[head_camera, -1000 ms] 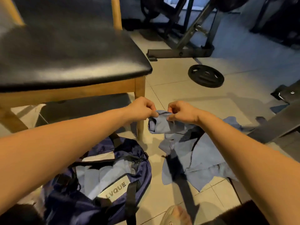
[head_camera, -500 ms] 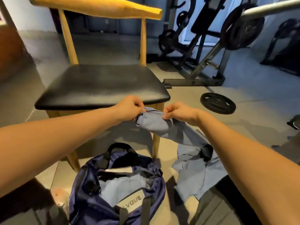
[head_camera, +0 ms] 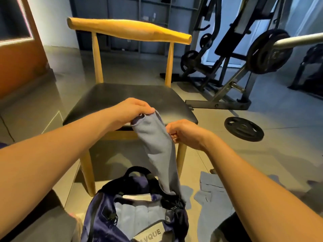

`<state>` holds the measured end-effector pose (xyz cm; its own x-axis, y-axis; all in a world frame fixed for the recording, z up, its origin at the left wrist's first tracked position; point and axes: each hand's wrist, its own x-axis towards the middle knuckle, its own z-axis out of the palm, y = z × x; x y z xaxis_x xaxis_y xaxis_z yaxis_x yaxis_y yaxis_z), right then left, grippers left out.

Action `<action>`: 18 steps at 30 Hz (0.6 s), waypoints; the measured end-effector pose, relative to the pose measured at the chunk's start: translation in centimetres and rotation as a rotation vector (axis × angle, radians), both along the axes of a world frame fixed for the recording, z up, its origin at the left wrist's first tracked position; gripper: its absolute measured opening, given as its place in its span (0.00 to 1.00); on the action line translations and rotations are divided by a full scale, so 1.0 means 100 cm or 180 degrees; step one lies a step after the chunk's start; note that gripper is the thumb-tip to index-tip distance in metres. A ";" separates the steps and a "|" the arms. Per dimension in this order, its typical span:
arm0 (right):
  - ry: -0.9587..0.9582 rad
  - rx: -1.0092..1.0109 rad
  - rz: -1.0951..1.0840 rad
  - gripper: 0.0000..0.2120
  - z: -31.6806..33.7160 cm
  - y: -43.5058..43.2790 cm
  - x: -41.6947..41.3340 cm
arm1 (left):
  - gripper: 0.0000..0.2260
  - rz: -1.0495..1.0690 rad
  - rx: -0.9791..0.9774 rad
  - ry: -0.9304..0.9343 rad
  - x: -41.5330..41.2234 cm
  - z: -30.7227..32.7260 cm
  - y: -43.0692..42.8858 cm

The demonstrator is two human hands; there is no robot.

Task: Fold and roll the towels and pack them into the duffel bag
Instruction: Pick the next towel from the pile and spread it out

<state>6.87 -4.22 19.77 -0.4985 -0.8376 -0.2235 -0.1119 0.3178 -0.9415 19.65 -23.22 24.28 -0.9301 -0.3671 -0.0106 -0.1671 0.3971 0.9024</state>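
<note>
Grey-blue towel (head_camera: 157, 145): held in the air before the chair (head_camera: 129, 30), hanging lengthwise, its lower end reaching the far rim of the duffel bag (head_camera: 94, 217). The upper corner is gripped in the curled fingers of the left hand (head_camera: 134, 109); the right edge, a little lower, is pinched by the right hand (head_camera: 183, 133). The bag is stood open on the floor (head_camera: 262, 163) below, and several rolled towels (head_camera: 138, 213) are seen packed side by side inside it. Loose towels (head_camera: 213, 199) are left spread flat on the tiles just right of the bag, so the task is judged partly done: the held towel is not yet folded or rolled, and the floor pieces remain. Surroundings: pale tiled floor, wooden chair with a black seat, a weight plate (head_camera: 243, 129) lying flat, a loaded barbell (head_camera: 297, 41) on a rack, an orange door (head_camera: 17, 58) at left.
</note>
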 end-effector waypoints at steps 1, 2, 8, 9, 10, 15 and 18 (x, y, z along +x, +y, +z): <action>-0.0068 -0.0086 0.0075 0.06 0.002 -0.002 0.003 | 0.12 -0.0037 0.0123 -0.0046 0.001 0.003 0.000; -0.0147 -0.0190 0.0079 0.07 0.004 -0.005 0.005 | 0.13 -0.0068 0.0264 -0.0022 0.002 0.005 -0.001; 0.0304 0.0249 0.0096 0.07 -0.024 -0.026 0.026 | 0.11 -0.0326 -0.0128 -0.0514 0.002 -0.024 -0.006; 0.0518 0.0579 0.0269 0.07 -0.041 -0.030 0.032 | 0.11 -0.0417 -0.0445 -0.0880 0.004 -0.044 -0.006; 0.0698 0.0865 0.0453 0.07 -0.060 -0.033 0.036 | 0.10 -0.0569 -0.0800 -0.1274 0.005 -0.064 -0.008; 0.1605 0.1688 0.1227 0.08 -0.146 -0.042 0.041 | 0.09 -0.0963 -0.1890 -0.2133 0.023 -0.145 -0.016; 0.2116 0.2092 0.1550 0.14 -0.196 -0.046 0.039 | 0.10 -0.1233 -0.2080 -0.2143 0.037 -0.192 -0.013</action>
<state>10.75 -8.80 0.19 -0.3297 -0.7935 -0.5115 -0.7951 0.5255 -0.3027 23.34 -24.52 5.13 -0.8612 -0.1632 -0.4814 -0.3157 0.9140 0.2549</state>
